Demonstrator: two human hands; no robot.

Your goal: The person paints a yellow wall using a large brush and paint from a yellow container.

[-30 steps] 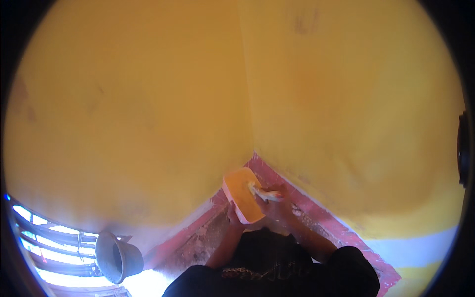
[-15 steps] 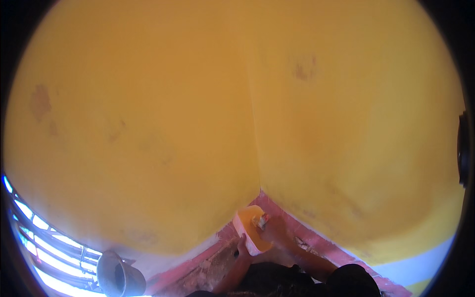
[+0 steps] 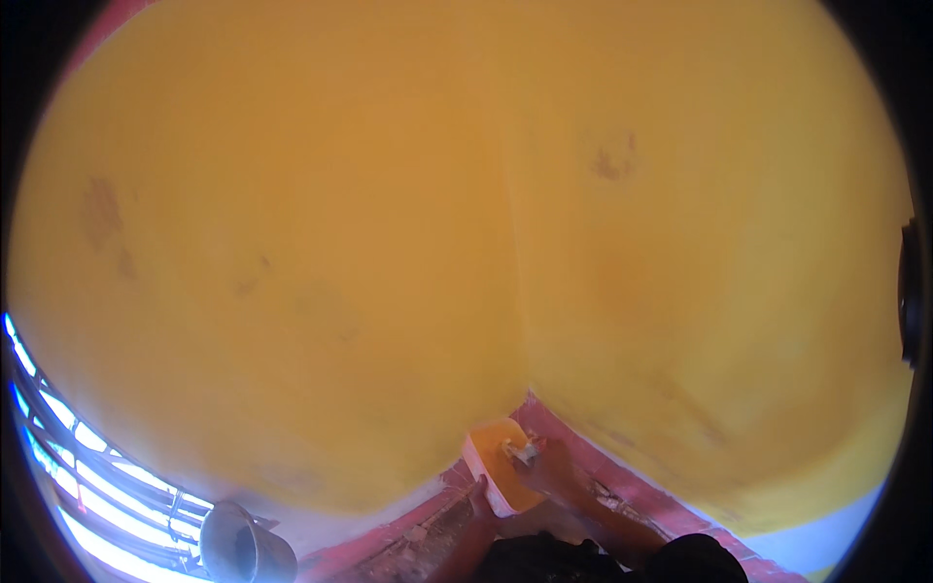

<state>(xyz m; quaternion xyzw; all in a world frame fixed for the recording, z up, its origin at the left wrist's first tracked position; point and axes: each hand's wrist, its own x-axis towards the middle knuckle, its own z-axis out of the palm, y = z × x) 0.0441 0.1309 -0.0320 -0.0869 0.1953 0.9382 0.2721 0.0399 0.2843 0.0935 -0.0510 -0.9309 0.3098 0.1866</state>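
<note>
Low in the head view, a pink plastic tub [image 3: 475,463] with yellow-orange paint inside is tilted in front of the wall corner. My left hand [image 3: 482,501] grips its near left side, fingers closed on the wall of the tub. Over the tub's right rim, my right hand [image 3: 552,472] is closed around what looks like a small paintbrush [image 3: 524,452]. The brush's head reaches into the tub, and most of its handle is hidden by my fingers.
Two yellow walls [image 3: 340,243] with scuffed patches [image 3: 613,165] meet ahead of me. A red-pink band [image 3: 622,481] runs along their foot. At lower left stands a grey bucket [image 3: 243,549] beside a bright barred opening [image 3: 92,471]. Dark clothing shows at the bottom edge.
The whole scene has shifted slightly right and down in the view. My hands still hold the tub and brush, the brush staying over the tub.
</note>
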